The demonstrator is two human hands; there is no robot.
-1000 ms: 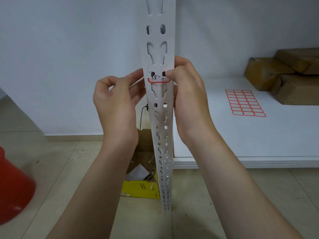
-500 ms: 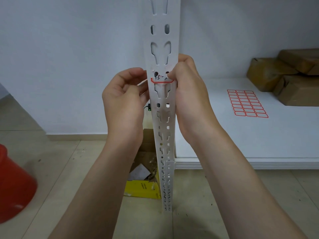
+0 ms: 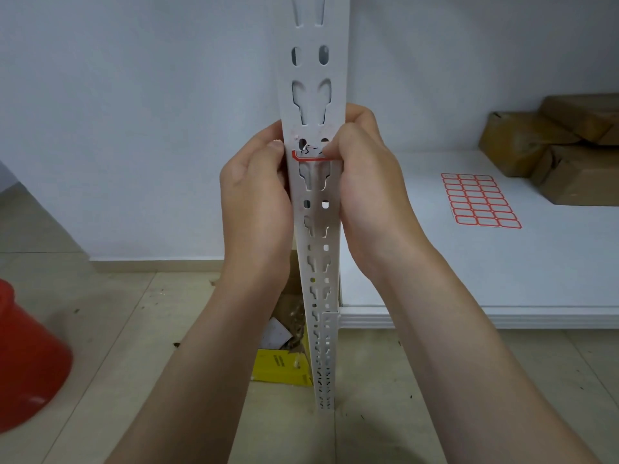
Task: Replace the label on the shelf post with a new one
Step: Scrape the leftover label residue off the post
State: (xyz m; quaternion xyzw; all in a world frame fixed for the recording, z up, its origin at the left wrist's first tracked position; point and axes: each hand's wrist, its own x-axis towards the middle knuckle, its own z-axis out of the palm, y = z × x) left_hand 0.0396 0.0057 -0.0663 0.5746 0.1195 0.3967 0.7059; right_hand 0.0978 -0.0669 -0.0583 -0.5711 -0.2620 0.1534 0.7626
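A white slotted shelf post [image 3: 315, 95] stands upright in the middle of the view. A white label with a red border [image 3: 310, 155], torn and with black marks, sticks to its front at hand height. My right hand [image 3: 365, 182] grips the post's right edge, its thumb tip pressed on the label's right part. My left hand [image 3: 256, 199] is curled against the post's left edge, the thumb tip at the label's left end. A sheet of red-bordered blank labels [image 3: 480, 204] lies on the white shelf board [image 3: 502, 289] to the right.
Brown cardboard packages [image 3: 552, 145] are stacked at the shelf's back right. An open cardboard box with a yellow side [image 3: 281, 366] and paper scraps sits on the tiled floor behind the post. A red bucket [image 3: 26, 360] stands at the left edge.
My left hand has closed in from the left until it touches the post's edge. The right hand keeps its grip, the thumb still working at the torn label.
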